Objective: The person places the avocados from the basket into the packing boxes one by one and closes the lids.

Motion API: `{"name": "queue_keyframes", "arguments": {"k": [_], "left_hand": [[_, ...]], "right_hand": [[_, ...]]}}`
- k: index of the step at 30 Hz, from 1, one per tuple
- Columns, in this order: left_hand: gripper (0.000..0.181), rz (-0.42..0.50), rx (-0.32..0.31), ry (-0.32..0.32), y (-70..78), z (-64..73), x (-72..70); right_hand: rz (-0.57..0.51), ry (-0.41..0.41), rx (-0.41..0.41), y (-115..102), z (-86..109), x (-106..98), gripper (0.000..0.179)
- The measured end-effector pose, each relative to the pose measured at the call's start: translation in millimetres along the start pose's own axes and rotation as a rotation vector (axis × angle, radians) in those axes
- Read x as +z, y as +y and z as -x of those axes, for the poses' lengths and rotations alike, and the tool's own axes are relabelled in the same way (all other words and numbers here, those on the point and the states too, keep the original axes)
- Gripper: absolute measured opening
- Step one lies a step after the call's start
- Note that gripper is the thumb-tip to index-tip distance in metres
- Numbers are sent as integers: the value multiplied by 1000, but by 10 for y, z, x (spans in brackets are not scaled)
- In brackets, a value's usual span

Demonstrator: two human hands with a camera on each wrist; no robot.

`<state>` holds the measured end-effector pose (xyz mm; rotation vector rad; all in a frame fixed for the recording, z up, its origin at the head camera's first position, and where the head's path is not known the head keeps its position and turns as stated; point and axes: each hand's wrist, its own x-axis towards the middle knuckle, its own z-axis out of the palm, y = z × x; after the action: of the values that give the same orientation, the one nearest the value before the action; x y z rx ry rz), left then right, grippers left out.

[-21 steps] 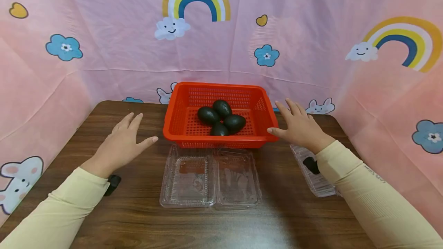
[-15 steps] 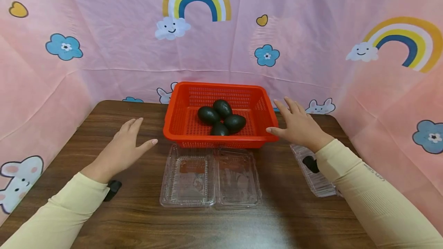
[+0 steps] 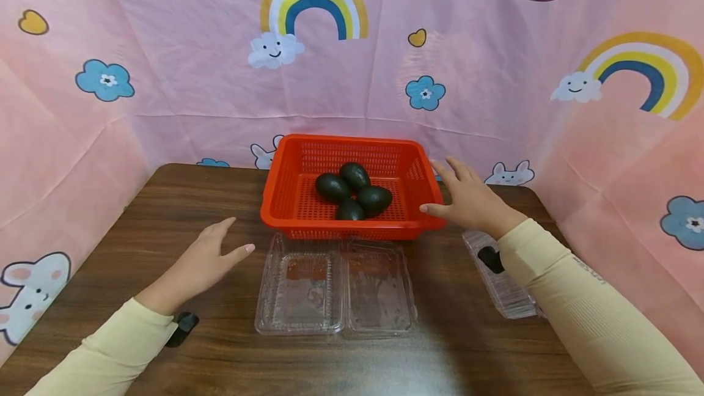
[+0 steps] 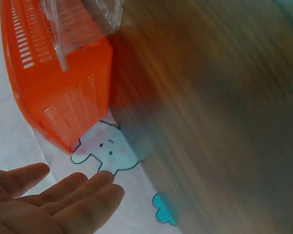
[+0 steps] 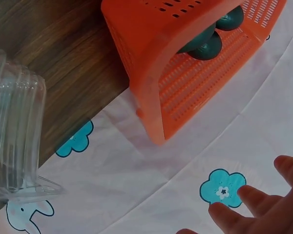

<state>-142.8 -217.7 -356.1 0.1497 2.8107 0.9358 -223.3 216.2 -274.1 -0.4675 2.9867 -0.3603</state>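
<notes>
Several dark green avocados (image 3: 352,191) lie together in a red plastic basket (image 3: 352,225) at the back of the table. In front of the basket, a clear plastic clamshell box (image 3: 301,298) lies opened flat, its lid (image 3: 379,298) to the right. My left hand (image 3: 192,271) hovers left of the box, fingers extended and thumb apart, holding nothing. At the basket's right front corner is my right hand (image 3: 470,200), fingers spread and holding nothing. Its thumb overlaps the rim in the head view; whether they touch, I cannot tell.
A stack of clear plastic boxes (image 3: 503,292) stands on the wooden table (image 3: 308,365) at the right, partly behind my right forearm. Patterned pink cloth (image 3: 352,90) hangs behind the table and along both sides.
My left hand has drawn back toward the front of the table. The right hand has shifted very slightly left. Basket, avocados and boxes stay in place.
</notes>
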Motion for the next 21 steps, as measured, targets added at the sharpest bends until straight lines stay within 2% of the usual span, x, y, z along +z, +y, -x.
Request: {"name": "queue_keyframes", "arguments": {"k": [5,10,21], "left_hand": [[87,26,-17,-17,-47,11,55],[83,90,-35,-61,-69,-12,99],[67,193,11,-81,-131,-64,265]], "right_hand": [[-22,-25,-10,-6,-32,-14,92],[-38,-33,-15,-12,-80,-30,91],[-97,-50,-27,-7,-202,-43,89]]}}
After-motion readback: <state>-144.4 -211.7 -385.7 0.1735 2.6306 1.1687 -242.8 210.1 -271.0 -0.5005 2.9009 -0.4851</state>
